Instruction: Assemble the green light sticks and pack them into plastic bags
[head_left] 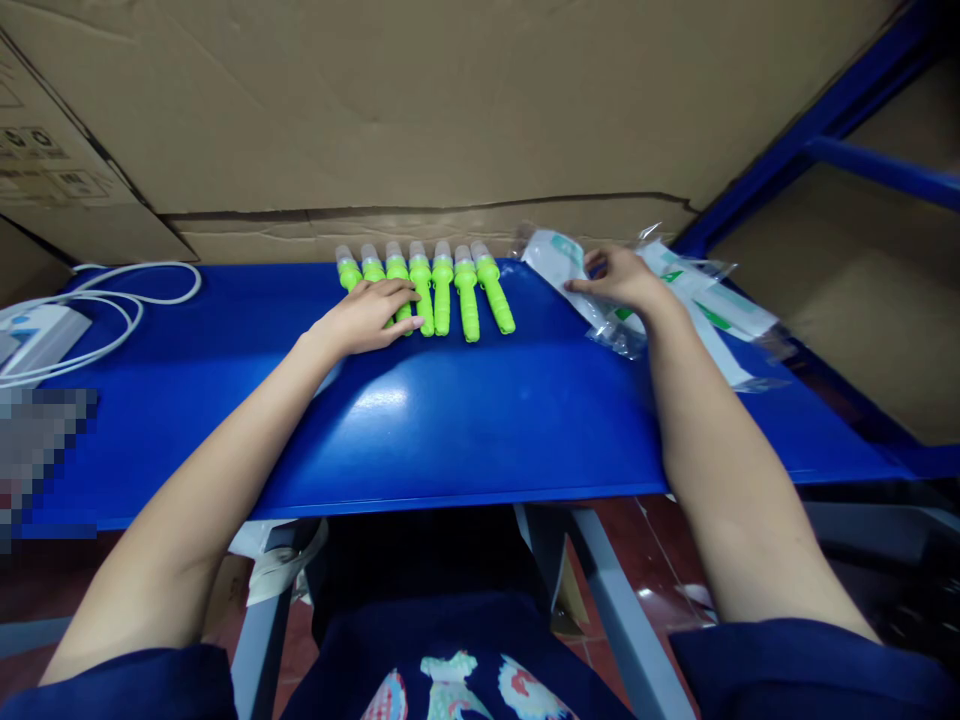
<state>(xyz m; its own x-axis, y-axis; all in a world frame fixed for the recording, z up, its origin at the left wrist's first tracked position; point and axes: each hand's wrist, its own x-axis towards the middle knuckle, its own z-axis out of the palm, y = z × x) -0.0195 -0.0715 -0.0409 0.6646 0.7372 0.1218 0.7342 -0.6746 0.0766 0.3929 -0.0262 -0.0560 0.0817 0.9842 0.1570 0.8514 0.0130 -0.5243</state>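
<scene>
Blue tabletop (450, 430) against a cardboard backing (480, 110), with green sticks and wrapped packets worked by two bare hands.
From the head view, seven lime-green sticks (442, 295) with clear caps lie in a row toward the table's back; the left hand (369, 318), palm down with fingers loosely spread, covers part of the leftmost ones, gripping none visibly. Right of the row, the right hand (619, 278) is half curled at a white packet (553, 262); whether it pinches it cannot be told.
</scene>
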